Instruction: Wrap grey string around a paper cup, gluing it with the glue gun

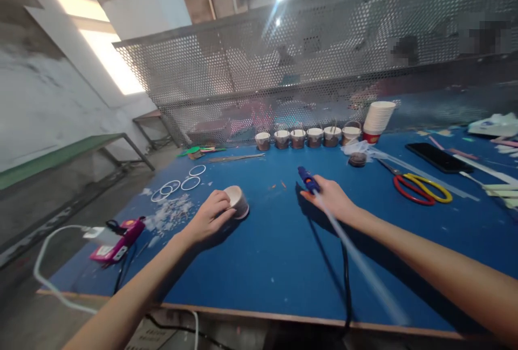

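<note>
Blue table, with a glue gun and small cup in hand.
Beyond the cup stands a row of small buckets; right of it, the right hand curls its fingers around the glue gun. The left hand pinches the tilted cup's rim between thumb and bent fingers. White scraps lie left of the cup.

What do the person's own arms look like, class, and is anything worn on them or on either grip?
The left forearm and right forearm are bare, slim and tapering, with no sleeve, watch or bracelet in view. The left grip and right grip are ungloved.
</note>
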A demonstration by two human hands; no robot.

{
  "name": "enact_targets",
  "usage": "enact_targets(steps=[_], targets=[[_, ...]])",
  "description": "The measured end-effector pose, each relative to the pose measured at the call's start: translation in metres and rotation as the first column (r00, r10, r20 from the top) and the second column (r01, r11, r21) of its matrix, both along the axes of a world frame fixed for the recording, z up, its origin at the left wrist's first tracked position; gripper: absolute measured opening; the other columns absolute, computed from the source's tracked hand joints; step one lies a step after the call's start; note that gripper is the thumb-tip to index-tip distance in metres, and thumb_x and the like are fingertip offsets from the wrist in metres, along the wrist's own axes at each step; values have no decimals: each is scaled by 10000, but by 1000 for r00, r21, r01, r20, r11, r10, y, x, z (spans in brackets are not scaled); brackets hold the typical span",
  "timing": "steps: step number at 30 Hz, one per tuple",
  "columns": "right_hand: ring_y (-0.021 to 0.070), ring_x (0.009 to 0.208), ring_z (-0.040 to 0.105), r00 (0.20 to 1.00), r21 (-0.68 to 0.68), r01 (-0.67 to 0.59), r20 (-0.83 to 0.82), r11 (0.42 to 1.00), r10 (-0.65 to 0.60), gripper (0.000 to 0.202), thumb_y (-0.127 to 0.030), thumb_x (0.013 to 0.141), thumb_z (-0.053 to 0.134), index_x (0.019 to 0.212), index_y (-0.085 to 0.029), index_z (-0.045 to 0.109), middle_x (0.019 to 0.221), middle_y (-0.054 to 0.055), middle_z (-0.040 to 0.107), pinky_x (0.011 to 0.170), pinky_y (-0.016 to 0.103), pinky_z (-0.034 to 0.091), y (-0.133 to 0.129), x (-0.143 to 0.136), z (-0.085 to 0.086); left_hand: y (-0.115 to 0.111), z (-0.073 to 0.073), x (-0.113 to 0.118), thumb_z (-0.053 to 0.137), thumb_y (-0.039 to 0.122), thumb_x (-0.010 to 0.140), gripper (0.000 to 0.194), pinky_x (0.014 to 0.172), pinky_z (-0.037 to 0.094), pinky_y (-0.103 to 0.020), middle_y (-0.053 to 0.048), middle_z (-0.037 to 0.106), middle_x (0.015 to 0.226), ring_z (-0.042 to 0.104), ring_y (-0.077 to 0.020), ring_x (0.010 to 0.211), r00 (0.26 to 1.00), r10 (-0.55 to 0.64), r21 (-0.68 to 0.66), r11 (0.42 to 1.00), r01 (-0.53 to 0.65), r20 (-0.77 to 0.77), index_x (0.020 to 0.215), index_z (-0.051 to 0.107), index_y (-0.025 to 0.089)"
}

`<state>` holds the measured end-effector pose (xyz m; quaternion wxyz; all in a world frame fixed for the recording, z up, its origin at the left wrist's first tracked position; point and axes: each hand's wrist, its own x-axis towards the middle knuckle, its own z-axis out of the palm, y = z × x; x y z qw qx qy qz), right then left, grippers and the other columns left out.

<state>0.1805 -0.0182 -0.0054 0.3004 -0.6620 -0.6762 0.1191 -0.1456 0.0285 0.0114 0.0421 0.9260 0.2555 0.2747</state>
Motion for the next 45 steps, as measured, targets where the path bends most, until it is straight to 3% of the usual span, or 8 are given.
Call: enact_targets(steps=[6,15,19,23,27,34,36,45], targets=[[261,876,626,924,-136,-176,320,975,211,155,-196,804,562,948,-137,563,1002,154,644,684,309,426,5,-25,-2,2,-3,-2,465,212,900,167,863,460,-386,-79,646,862,560,-216,939,997,-52,-66,997,49,-50,843,621,195],[271,888,600,874,-274,-298,307,914,377,275,-345,745,712,925,-157,626,980,124,639,708,329,435,11,-18,11,1,-17,-10,487,326,892,193,949,433,-374,-88,646,1052,570,-210,1032,938,253,-415,899,-138,235,902,636,205],[259,914,595,903,-116,-324,259,939,343,218,-353,833,643,956,-173,647,1005,110,656,732,334,421,6,-34,31,-8,-15,-4,517,331,889,187,903,447,-348,-86,642,1044,579,-217,1019,905,268,-544,838,-50,330,891,655,204],[244,865,597,841,-27,-487,255,873,477,363,-483,843,628,980,-147,638,978,113,664,715,332,411,-1,-74,40,-21,-7,6,533,311,887,175,890,446,-342,-79,637,1044,587,-204,980,901,251,-607,794,17,353,884,673,207],[210,739,569,775,92,-570,391,816,497,341,-450,915,544,822,-132,623,805,98,654,684,329,356,-3,-99,29,-31,-2,12,546,320,877,184,912,431,-349,-75,644,1009,580,-211,991,892,263,-626,780,27,367,907,687,207],[172,634,485,733,335,-654,504,679,457,290,-196,967,370,775,-133,579,722,79,609,630,324,260,-10,-101,3,-42,-3,20,559,322,868,172,923,442,-376,-77,650,969,582,-224,972,852,316,-628,778,18,417,833,679,205],[169,629,472,761,352,-631,455,691,463,300,-187,962,351,753,-143,562,709,71,596,634,320,267,-11,-101,0,-45,-4,19,558,339,871,180,940,441,-390,-77,649,950,579,-231,992,845,300,-586,810,19,442,826,672,206],[132,570,458,912,236,-390,-30,890,408,235,-133,876,465,649,-195,473,603,-12,515,596,275,330,-5,-90,0,-52,-5,3,525,250,896,131,892,481,-382,-51,646,932,600,-216,1003,819,179,-317,949,4,545,879,652,227]])
